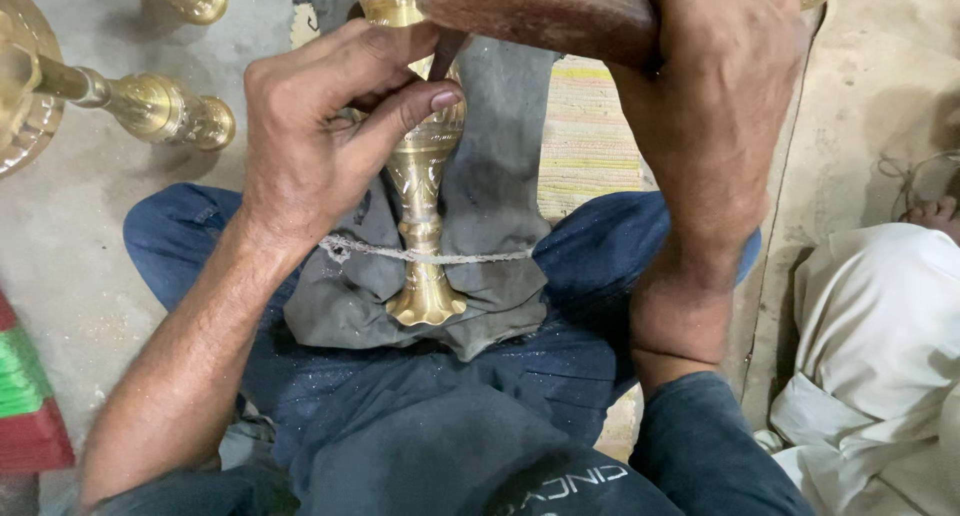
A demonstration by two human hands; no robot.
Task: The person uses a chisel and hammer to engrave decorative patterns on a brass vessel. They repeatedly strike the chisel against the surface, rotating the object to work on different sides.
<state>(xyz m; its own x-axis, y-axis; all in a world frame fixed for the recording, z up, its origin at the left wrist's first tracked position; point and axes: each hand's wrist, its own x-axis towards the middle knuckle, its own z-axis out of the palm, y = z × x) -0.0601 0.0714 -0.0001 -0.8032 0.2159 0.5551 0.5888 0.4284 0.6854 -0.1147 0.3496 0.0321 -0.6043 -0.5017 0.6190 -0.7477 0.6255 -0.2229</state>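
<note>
Head view: left hand [320,136] pinches a thin chisel [445,58] against the brass vase [420,196] while right hand [715,96] grips a wooden mallet [540,11]

A floor-level metal workshop: the person sits on bare concrete [90,236] among finished brass pieces [160,108], an engraved brass vase [420,176] tied over a grey cloth [490,226], metal filings on their trousers.
</note>
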